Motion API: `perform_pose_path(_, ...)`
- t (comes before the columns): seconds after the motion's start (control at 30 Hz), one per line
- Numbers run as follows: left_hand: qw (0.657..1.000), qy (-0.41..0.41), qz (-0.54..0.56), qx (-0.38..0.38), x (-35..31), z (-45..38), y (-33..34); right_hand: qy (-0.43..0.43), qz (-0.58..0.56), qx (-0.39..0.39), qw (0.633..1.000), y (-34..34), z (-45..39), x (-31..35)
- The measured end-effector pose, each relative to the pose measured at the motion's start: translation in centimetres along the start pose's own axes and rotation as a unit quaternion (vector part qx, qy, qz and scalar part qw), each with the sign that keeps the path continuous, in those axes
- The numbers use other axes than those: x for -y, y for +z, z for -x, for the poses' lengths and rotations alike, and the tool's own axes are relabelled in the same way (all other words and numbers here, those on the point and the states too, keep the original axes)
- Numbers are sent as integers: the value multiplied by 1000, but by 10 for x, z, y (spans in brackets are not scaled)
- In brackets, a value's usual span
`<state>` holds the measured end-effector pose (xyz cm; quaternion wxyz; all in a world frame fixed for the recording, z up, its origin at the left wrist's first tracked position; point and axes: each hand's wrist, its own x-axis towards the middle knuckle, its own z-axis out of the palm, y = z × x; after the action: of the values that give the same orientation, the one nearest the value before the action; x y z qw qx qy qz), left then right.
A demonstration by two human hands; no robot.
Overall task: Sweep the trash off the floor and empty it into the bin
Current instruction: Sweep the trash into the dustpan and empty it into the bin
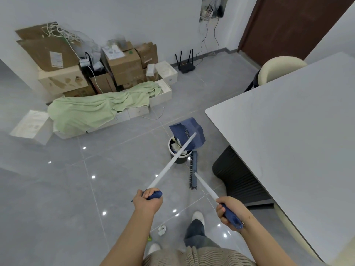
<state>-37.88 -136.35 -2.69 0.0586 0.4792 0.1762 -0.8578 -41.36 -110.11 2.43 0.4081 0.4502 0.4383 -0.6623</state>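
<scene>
Blue grips sit nearest: the left hand (pixel 148 200) curls round the dustpan handle (pixel 169 166), the right hand (pixel 230 212) round the broom handle (pixel 206 186); a white scrap (pixel 162 229) lies by the feet. Farther off, the dustpan (pixel 187 134) tips over the bin (pixel 177 153); best hold it steep so everything slides inside

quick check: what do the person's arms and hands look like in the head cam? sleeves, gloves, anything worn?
Both forearms are bare up to the bottom edge of the frame: no sleeves in view, no gloves. The left hand shows no jewellery or markings. The right hand has something small and metallic by the wrist, possibly a ring or bracelet; too small to tell. No watch is visible on either wrist.
</scene>
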Motion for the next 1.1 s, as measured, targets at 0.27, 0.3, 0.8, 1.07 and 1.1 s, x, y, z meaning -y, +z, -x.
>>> perform_pose_path(0.27, 999, -32, 27, 13, 5, 14, 1, -7, -1, -9, 1000, 0, 10, -6)
perform_pose_path(0.3, 999, -30, 35, 7, 5, 13, -1, -12, 1, -13, 1000, 0, 9, -8)
perform_pose_path(0.8, 998, -38, 33, 26, -17, 13, -36, -50, 19, -57, 997, -6, 17, -36)
perform_pose_path(1.07, 986, 20, -137, 91, -55, 52, -31, -66, 76, -83, 991, -3, 7, -87)
perform_pose_path(1.1, 979, 36, -177, 90, -60, 60, -31, -56, 84, -93, 991, -1, 9, -98)
